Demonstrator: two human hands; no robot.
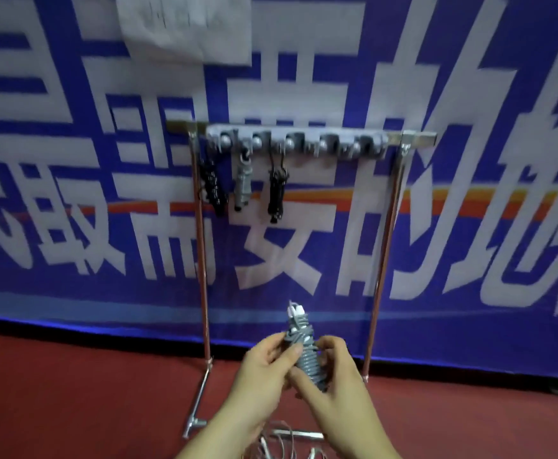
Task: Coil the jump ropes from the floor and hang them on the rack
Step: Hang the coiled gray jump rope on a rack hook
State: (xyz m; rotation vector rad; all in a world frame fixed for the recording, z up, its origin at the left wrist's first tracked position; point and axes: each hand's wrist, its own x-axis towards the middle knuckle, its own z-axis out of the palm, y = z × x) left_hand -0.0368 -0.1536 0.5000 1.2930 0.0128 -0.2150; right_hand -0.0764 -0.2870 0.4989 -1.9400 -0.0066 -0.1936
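Rope bundle (304, 357), grey, gripped by left hand (264, 372) and right hand (335, 385); floor ropes (282, 440) cut off, possibly white.

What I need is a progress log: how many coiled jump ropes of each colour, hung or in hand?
Black coiled ropes: 2, both hung on the rack.
Grey coiled ropes: 2, one hung, one held by left hand and right hand.
Total: 4

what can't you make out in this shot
Head view only.
Grey coiled rope: its lower end is hidden by the left hand and right hand gripping it.
Loose rope on the floor: cut off by the bottom edge, count unclear.
Hook strip: motion blur hides how the hung ropes attach.
Paper sheet: cut by the top edge, writing blurred.
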